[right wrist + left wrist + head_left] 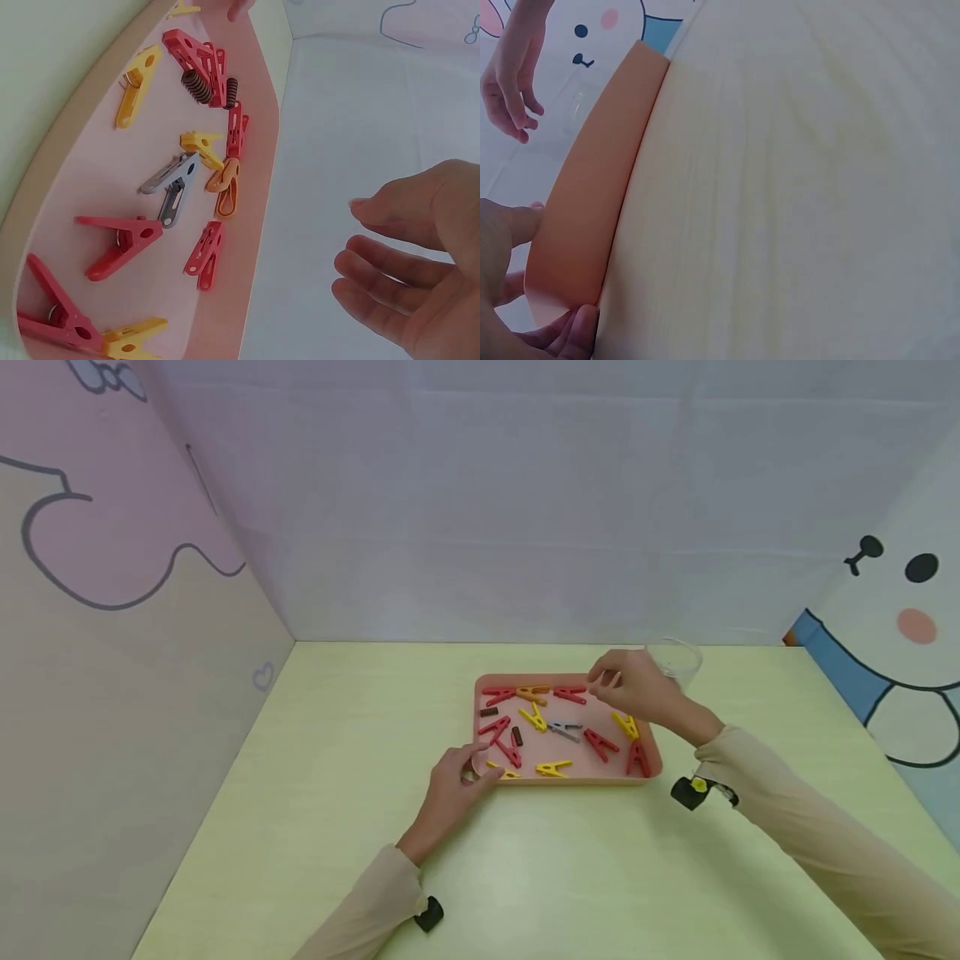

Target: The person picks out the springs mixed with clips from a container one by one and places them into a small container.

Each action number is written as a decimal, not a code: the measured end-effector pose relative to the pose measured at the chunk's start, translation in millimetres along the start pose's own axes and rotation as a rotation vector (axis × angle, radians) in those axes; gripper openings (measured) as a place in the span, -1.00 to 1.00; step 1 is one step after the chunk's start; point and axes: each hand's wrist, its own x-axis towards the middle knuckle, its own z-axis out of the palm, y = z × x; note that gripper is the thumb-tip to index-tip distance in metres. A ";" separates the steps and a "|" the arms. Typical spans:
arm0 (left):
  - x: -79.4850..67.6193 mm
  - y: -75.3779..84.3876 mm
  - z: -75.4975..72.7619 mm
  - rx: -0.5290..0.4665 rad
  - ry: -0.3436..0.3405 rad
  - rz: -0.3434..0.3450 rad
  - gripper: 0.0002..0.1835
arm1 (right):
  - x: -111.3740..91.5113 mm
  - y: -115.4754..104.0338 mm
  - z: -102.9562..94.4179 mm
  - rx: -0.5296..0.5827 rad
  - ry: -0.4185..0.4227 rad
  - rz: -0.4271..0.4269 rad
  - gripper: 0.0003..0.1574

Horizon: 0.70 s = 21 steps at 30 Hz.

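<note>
A shallow pink tray (570,782) holds several clothespins: red ones (601,744), yellow ones (553,768), an orange one (532,695) and a grey one (565,730). Two small dark brown ribbed coils (196,86) lie among them, near the tray's left side. My left hand (453,781) grips the tray's near left corner, its fingertips at the bottom edge of the orange-looking outer wall (600,187). Over the far right part of the tray, my right hand (637,683) hovers with loosely bent fingers. Nothing shows between its thumb and fingers (375,300) in the right wrist view.
A clear cup (686,662) stands behind my right hand, close to the back wall (480,527), and is partly hidden by it. The pale wooden table (337,718) meets cartoon-printed side panels at left and right.
</note>
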 end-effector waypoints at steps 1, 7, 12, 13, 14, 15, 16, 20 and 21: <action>0.3 0.2 0.2 0.004 -0.004 0.006 -0.46 | 0.5 -0.7 1.2 0.000 -0.004 0.001 -0.89; 2.5 -0.1 1.0 0.026 -0.019 -0.020 -0.45 | 3.8 -4.6 8.5 -0.003 -0.015 -0.016 -0.92; 2.6 -0.1 1.3 0.021 -0.020 -0.040 -0.45 | 4.9 -7.6 15.4 -0.009 -0.030 -0.020 -0.92; 2.5 -0.3 1.2 0.018 -0.019 -0.039 -0.45 | 5.3 -8.1 17.0 -0.005 -0.035 -0.020 -0.92; 2.3 -0.4 1.2 0.016 -0.017 -0.039 -0.46 | 5.5 -8.5 18.6 0.000 -0.038 -0.021 -0.92; 2.2 -0.6 1.1 0.012 -0.015 -0.042 -0.46 | 5.7 -9.2 20.0 0.005 -0.039 -0.022 -0.93; 2.2 -0.6 1.0 0.011 -0.016 -0.050 -0.47 | 6.1 -9.7 21.3 0.008 -0.039 -0.027 -0.93; 3.6 -2.5 2.0 0.014 -0.016 -0.046 -0.46 | 6.6 -9.4 26.4 0.020 -0.045 -0.049 -0.94; 3.8 -2.9 2.4 0.015 -0.016 -0.043 -0.45 | 6.4 -9.7 27.6 0.016 -0.047 -0.049 -0.94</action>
